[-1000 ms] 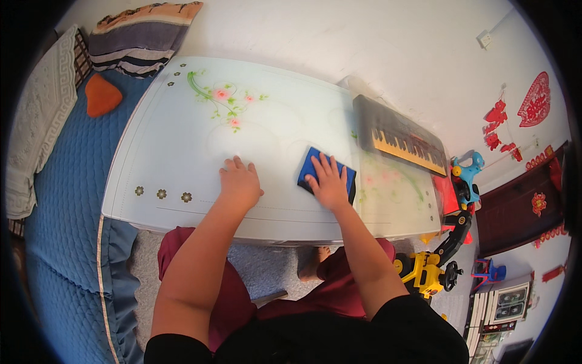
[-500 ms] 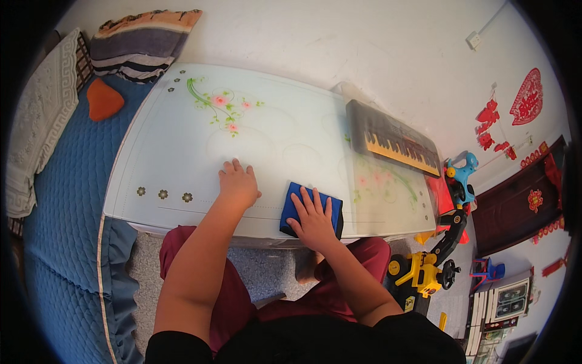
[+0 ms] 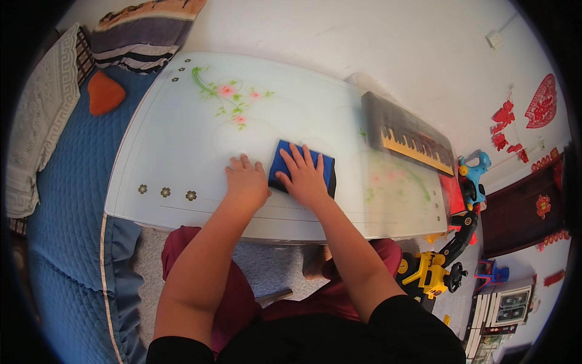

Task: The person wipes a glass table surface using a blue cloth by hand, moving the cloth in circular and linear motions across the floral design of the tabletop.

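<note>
With fingers spread, my right hand (image 3: 304, 176) lies flat on top of a blue square item with black edges (image 3: 329, 165), which looks like a folded cloth or pouch. That item rests on the white glass table top (image 3: 182, 151), in from its near edge. Just to its left, my left hand (image 3: 245, 182) is laid on the glass, palm down and fingers apart, holding nothing. Pink flowers and green leaves (image 3: 227, 94) decorate the glass beyond my hands.
A covered electronic keyboard (image 3: 412, 136) occupies the table's right end against the wall. A blue quilted sofa (image 3: 66, 200) with an orange cushion (image 3: 106, 93) borders the left. Right of the table are a yellow toy digger (image 3: 429, 273) and a blue ride-on toy (image 3: 476, 170).
The blue item, under my right hand, has moved away from the near edge and slightly left. My left hand has shifted a little right, and the two hands are closer together.
</note>
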`<state>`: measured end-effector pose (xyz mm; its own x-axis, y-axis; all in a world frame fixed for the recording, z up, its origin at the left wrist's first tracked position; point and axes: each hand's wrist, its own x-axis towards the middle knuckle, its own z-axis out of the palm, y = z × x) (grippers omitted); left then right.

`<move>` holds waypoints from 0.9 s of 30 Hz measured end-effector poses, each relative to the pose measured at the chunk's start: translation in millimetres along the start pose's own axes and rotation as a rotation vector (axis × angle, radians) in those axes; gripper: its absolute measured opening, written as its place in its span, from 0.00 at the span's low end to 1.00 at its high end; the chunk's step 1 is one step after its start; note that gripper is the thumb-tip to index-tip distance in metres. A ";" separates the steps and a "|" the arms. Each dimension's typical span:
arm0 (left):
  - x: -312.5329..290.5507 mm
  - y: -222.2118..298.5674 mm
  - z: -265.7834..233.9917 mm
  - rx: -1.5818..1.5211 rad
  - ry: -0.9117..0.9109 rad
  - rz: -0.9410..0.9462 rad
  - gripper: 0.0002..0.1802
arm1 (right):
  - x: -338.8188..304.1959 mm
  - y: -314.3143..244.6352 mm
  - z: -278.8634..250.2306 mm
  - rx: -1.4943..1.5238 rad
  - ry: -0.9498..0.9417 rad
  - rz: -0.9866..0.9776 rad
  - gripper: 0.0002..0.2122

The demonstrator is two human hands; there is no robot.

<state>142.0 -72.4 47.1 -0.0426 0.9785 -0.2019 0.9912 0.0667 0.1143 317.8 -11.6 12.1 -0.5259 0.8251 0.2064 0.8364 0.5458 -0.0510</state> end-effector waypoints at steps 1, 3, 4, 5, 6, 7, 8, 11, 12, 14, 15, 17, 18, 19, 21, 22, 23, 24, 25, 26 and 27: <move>-1.8 0.4 -2.9 -0.014 -0.009 0.005 0.49 | 12.8 1.5 4.6 0.003 -0.004 0.008 0.31; -4.1 5.4 -9.3 -0.015 -0.019 0.006 0.48 | 36.6 8.2 9.0 0.010 -0.031 0.049 0.31; -5.3 4.3 -8.5 -0.010 -0.015 0.009 0.48 | 48.8 8.0 10.1 0.026 -0.043 0.058 0.31; -5.9 4.3 -7.7 -0.007 -0.009 0.014 0.48 | 60.4 9.6 10.8 0.039 -0.054 0.069 0.31; -6.3 4.5 -6.8 -0.007 -0.017 0.009 0.48 | 71.3 11.2 12.0 0.034 -0.058 0.080 0.31; -6.1 5.0 -5.3 -0.009 -0.011 0.014 0.48 | 81.8 14.8 16.4 0.033 -0.061 0.087 0.31; -6.2 4.8 -4.6 -0.012 -0.003 0.018 0.48 | 91.3 15.5 16.4 0.032 -0.068 0.100 0.32; -7.5 6.5 -6.0 -0.018 -0.008 0.014 0.47 | 116.9 21.1 16.5 0.030 -0.105 0.132 0.32; -7.8 7.0 -5.6 -0.018 -0.013 0.015 0.47 | 124.7 24.3 17.0 0.020 -0.111 0.151 0.32; -9.2 6.8 -5.3 -0.008 0.080 0.024 0.44 | 139.2 28.6 18.8 0.017 -0.114 0.178 0.33; -8.4 6.4 -4.0 -0.007 0.077 0.026 0.44 | 142.7 29.9 20.7 0.019 -0.116 0.180 0.33; -5.2 3.2 -4.6 0.017 0.132 0.032 0.37 | 148.1 28.7 22.7 0.052 -0.120 0.200 0.33; -4.1 1.4 -6.3 0.017 0.131 0.036 0.37 | 148.3 28.2 23.9 0.045 -0.128 0.199 0.33; -3.0 -1.4 -14.8 -0.035 0.086 0.039 0.33 | 147.2 28.8 24.2 0.043 -0.125 0.199 0.33; 2.1 -7.3 -23.3 -0.087 0.044 0.048 0.28 | 135.7 30.3 26.1 0.034 -0.130 0.185 0.33; 4.2 -12.6 -26.8 -0.126 0.062 0.037 0.25 | 127.7 28.2 25.5 0.032 -0.115 0.166 0.33; 5.4 -16.9 -28.4 -0.169 0.079 0.030 0.23 | 117.5 25.5 23.8 0.023 -0.111 0.166 0.33; 6.7 -21.3 -26.3 -0.175 0.085 0.036 0.23 | 106.2 21.9 23.0 0.009 -0.094 0.139 0.32; 7.6 -27.3 -24.0 -0.193 0.156 0.027 0.18 | 96.1 15.8 19.2 -0.006 -0.072 0.105 0.32; 10.2 -30.2 -20.9 -0.213 0.225 0.022 0.14 | 83.5 12.1 18.0 -0.008 -0.040 0.082 0.32; 12.2 -31.0 -18.8 -0.218 0.234 0.029 0.14 | 70.6 9.5 15.9 -0.014 -0.048 0.070 0.31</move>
<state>108.4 -58.8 59.4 -0.0678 0.9972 0.0312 0.9433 0.0539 0.3276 286.1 54.1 10.7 -0.4722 0.8677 0.1556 0.8734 0.4843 -0.0502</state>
